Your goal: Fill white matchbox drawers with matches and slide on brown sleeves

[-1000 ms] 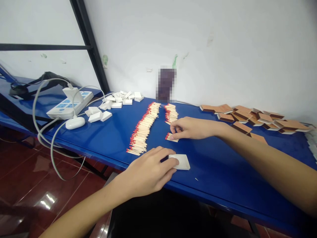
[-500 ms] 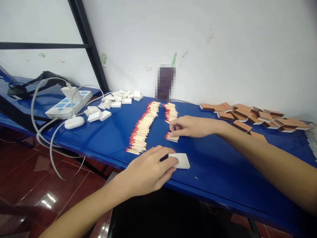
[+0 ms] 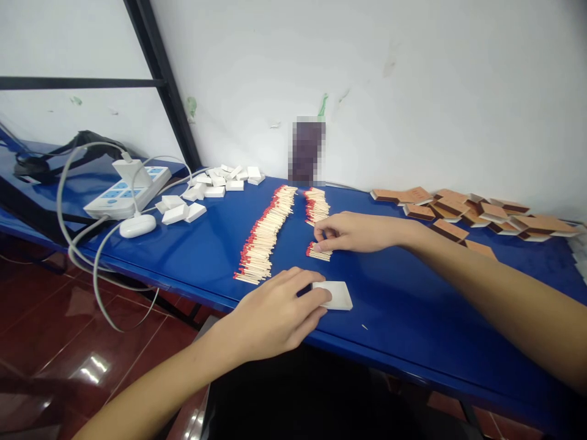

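Note:
My left hand is closed on the left end of a white matchbox tray that lies near the table's front edge. Its fingers reach over the tray's rim. Just beyond it, my right hand is bent down with the fingertips together on a small bunch of red-tipped matches. Which matches lie between those fingertips is hidden. Behind that hand is another short row of matches. A long slanting row of matches runs along the left, heads pointing left.
White matchbox trays are heaped at the back left, beside a power strip with looping cables and a white adapter. Brown matchbox sleeves pile up at the back right. A pixelated dark object stands against the wall.
Almost nothing differs. Both hands keep their places on the tray and at the small bunch of matches; the view has only shifted very slightly.

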`<state>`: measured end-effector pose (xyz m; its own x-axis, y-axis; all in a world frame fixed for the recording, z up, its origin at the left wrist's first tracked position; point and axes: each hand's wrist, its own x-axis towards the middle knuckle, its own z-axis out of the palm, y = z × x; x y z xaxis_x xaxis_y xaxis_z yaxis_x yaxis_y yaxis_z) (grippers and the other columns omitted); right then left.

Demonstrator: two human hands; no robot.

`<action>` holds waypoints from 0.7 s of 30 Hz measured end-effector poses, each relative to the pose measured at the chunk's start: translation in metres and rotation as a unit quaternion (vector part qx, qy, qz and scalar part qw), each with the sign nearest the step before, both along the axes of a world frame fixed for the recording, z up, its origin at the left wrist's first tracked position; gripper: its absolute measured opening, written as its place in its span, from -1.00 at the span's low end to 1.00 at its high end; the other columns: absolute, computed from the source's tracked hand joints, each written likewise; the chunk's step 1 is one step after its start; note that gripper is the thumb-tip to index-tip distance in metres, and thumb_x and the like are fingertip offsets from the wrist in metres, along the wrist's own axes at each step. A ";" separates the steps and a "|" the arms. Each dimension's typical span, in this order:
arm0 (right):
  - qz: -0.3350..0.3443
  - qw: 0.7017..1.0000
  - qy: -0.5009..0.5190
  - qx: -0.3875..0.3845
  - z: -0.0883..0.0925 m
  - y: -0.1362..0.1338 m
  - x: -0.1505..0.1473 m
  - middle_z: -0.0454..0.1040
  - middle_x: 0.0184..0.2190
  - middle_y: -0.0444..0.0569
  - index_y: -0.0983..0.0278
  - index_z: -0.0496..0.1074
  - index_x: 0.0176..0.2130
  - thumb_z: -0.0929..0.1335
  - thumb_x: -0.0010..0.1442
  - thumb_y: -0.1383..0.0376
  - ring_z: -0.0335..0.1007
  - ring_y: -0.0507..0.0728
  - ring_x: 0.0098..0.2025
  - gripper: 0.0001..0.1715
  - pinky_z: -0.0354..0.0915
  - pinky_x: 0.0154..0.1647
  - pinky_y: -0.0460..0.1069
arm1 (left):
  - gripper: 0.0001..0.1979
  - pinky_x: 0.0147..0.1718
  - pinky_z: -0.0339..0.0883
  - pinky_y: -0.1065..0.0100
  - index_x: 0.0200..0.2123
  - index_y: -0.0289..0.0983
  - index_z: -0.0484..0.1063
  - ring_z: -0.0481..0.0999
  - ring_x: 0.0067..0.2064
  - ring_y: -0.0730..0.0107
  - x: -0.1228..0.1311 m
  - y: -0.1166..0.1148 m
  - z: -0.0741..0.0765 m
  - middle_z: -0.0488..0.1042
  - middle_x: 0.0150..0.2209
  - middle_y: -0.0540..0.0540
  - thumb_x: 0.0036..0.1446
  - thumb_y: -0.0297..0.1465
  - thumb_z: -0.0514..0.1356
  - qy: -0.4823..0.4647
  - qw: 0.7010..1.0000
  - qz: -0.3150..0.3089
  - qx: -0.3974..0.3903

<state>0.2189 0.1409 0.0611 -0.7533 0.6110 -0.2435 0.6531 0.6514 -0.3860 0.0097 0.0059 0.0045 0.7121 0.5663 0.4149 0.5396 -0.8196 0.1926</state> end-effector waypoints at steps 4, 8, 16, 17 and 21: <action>0.005 1.000 0.002 0.005 0.001 0.000 0.000 0.37 -0.47 -0.13 0.24 0.32 -0.39 0.27 0.29 0.06 0.18 0.04 -0.44 -0.66 0.06 -0.40 -0.04 | -0.84 -0.04 0.43 0.18 -0.08 -0.28 0.38 0.47 -0.02 0.21 0.000 0.000 0.000 0.42 0.01 -0.20 0.38 -0.44 0.03 0.001 1.000 0.001 -0.002; 0.000 1.000 0.001 0.005 0.001 0.000 -0.001 0.36 -0.48 -0.14 0.24 0.32 -0.39 0.29 0.27 0.09 0.18 0.04 -0.44 -0.69 0.05 -0.40 -0.04 | -0.85 -0.03 0.43 0.17 -0.08 -0.27 0.38 0.47 -0.02 0.22 0.000 0.000 -0.001 0.43 0.01 -0.20 0.38 -0.43 0.03 -0.002 1.000 0.003 0.001; 0.002 1.000 0.005 0.000 -0.001 0.001 0.001 0.36 -0.46 -0.13 0.25 0.34 -0.37 0.26 0.28 0.09 0.18 0.04 -0.43 -0.69 0.06 -0.39 -0.03 | -0.85 -0.05 0.43 0.20 -0.09 -0.29 0.38 0.47 -0.03 0.22 0.000 0.000 0.000 0.43 0.00 -0.20 0.38 -0.44 0.04 -0.003 1.000 -0.001 0.001; 0.002 1.000 0.006 -0.001 -0.001 0.002 0.001 0.37 -0.45 -0.12 0.25 0.35 -0.36 0.26 0.29 0.10 0.18 0.05 -0.42 -0.69 0.06 -0.38 -0.03 | -0.85 -0.04 0.43 0.20 -0.09 -0.29 0.38 0.47 -0.03 0.22 0.000 0.000 0.000 0.43 0.00 -0.20 0.38 -0.44 0.04 -0.003 1.000 -0.002 0.002; -0.001 1.000 0.007 -0.001 -0.002 0.002 0.000 0.38 -0.42 -0.11 0.25 0.34 -0.36 0.26 0.27 0.14 0.18 0.05 -0.41 -0.74 0.06 -0.37 -0.03 | -0.85 -0.03 0.43 0.19 -0.09 -0.28 0.38 0.47 -0.02 0.22 0.000 0.000 0.000 0.43 0.01 -0.20 0.38 -0.44 0.04 -0.001 1.000 0.001 0.001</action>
